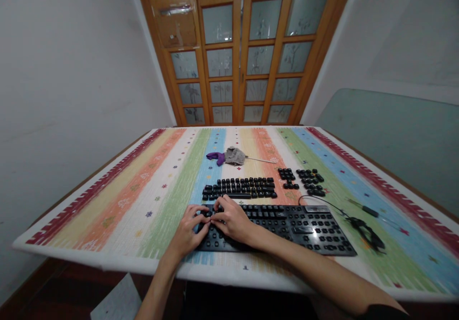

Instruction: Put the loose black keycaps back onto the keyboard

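Observation:
A black keyboard (304,230) lies near the front edge of the table, most of its key positions stripped down to their bare mounts. A row of keycaps (267,211) sits along its upper side. Over the keyboard's upper left corner, my left hand (190,227) and my right hand (233,218) meet with fingertips nearly touching. Both hands are closed in a pinch, and whatever is between the fingers is too small to make out. Behind the keyboard, loose black keycaps (244,187) are laid out in rows, with smaller groups of keycaps (311,181) to the right.
A grey cloth (234,156) with a purple piece (216,157) and a thin rod (261,160) lies farther back. On the right are a bundled cable (367,234) and a dark-handled thin tool (370,211). A striped tablecloth (158,191) covers the table.

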Available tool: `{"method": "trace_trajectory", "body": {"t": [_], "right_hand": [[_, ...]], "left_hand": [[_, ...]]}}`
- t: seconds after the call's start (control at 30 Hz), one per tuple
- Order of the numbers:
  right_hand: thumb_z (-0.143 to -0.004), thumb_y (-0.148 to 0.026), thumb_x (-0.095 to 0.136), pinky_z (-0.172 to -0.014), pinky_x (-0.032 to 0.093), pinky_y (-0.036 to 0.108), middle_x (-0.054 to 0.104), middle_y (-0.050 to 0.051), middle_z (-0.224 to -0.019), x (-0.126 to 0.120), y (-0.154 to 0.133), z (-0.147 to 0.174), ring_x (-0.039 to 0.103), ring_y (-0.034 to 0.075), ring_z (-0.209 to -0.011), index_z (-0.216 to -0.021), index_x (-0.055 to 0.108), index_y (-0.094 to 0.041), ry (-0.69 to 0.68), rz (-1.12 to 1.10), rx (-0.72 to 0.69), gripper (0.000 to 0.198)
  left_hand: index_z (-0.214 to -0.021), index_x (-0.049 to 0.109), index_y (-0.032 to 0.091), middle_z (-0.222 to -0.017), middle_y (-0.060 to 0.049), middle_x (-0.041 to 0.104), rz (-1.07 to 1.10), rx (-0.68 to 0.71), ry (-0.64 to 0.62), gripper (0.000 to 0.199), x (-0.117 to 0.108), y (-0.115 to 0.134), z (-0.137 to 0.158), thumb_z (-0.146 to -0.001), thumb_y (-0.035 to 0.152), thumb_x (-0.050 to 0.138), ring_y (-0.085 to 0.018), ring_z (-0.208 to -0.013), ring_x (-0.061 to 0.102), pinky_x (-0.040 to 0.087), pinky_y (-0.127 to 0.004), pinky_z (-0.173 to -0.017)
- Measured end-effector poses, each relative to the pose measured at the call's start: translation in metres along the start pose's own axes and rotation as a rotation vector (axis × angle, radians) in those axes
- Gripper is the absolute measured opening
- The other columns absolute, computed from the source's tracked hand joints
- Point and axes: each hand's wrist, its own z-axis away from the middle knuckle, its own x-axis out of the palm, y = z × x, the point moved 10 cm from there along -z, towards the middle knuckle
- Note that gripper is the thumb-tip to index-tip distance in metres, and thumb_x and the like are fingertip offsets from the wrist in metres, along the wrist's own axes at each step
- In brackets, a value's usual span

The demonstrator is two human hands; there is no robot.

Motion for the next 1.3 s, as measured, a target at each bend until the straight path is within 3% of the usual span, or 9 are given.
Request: {"method": "trace_trajectory", "body": {"t": [0.23,0.4,0.57,0.7,0.83,1.07,1.3], "right_hand": [[-0.083,-0.016,0.072,-0.072,0.045,0.034,0.058,0.007,-0.092,0.014,-0.001,0.002,0.048,0.022,-0.089,-0.077,0.076,-0.02,-0.036,0.044,0.022,0.009],[-0.083,-0.018,0.072,-0.075,0.046,0.034,0.06,0.007,-0.093,0.002,0.0,-0.008,0.049,0.022,-0.09,-0.079,0.076,-0.019,-0.054,-0.001,-0.011,0.006],[-0.085,-0.017,0.069,-0.085,0.047,0.036,0.064,0.007,-0.092,-0.024,0.045,-0.03,0.054,0.021,-0.093,-0.085,0.077,-0.018,0.016,-0.046,0.12,0.008],[-0.085,-0.016,0.068,-0.089,0.045,0.038,0.066,0.008,-0.094,-0.023,0.091,-0.043,0.055,0.022,-0.096,-0.09,0.079,-0.018,-0.065,0.021,0.267,0.011],[-0.087,-0.017,0.066,-0.091,0.043,0.039,0.068,0.01,-0.095,-0.021,0.119,-0.053,0.055,0.024,-0.097,-0.092,0.079,-0.017,-0.1,0.065,0.333,0.014],[-0.088,-0.021,0.065,-0.088,0.042,0.034,0.069,0.011,-0.098,0.0,0.143,-0.065,0.054,0.026,-0.1,-0.097,0.08,-0.02,-0.189,0.131,0.427,0.018],[-0.088,-0.024,0.066,-0.089,0.04,0.033,0.07,0.013,-0.097,0.019,0.146,-0.071,0.055,0.026,-0.099,-0.091,0.081,-0.016,-0.238,0.16,0.414,0.018]], "left_hand": [[-0.076,0.065,0.021,-0.108,-0.008,0.066,-0.015,-0.028,-0.001,0.013,0.005,-0.001,0.002,-0.086,0.014,0.058,-0.025,-0.104,0.058,0.052,-0.043,-0.09],[-0.086,0.069,0.022,-0.11,-0.009,0.064,-0.016,-0.043,0.058,0.012,-0.002,-0.002,0.005,-0.089,0.017,0.058,-0.025,-0.106,0.057,0.052,-0.042,-0.09],[-0.104,0.069,0.022,-0.11,-0.009,0.064,-0.023,-0.058,0.105,0.018,-0.007,-0.005,0.008,-0.091,0.018,0.057,-0.024,-0.107,0.058,0.052,-0.042,-0.092],[-0.104,0.071,0.023,-0.109,-0.008,0.064,-0.034,-0.039,0.105,0.017,-0.003,-0.005,0.008,-0.093,0.021,0.057,-0.023,-0.104,0.059,0.054,-0.04,-0.085],[-0.102,0.072,0.023,-0.109,-0.008,0.065,-0.025,-0.026,0.1,0.017,-0.001,-0.004,0.007,-0.094,0.021,0.058,-0.024,-0.104,0.059,0.054,-0.04,-0.087],[-0.112,0.07,0.025,-0.116,-0.008,0.063,0.017,-0.08,0.02,0.025,0.006,-0.013,0.009,-0.097,0.019,0.05,-0.024,-0.111,0.055,0.051,-0.045,-0.096],[-0.119,0.069,0.029,-0.124,-0.009,0.059,0.043,-0.066,-0.049,0.037,0.014,-0.014,0.01,-0.097,0.012,0.045,-0.025,-0.116,0.051,0.048,-0.05,-0.101]]}}
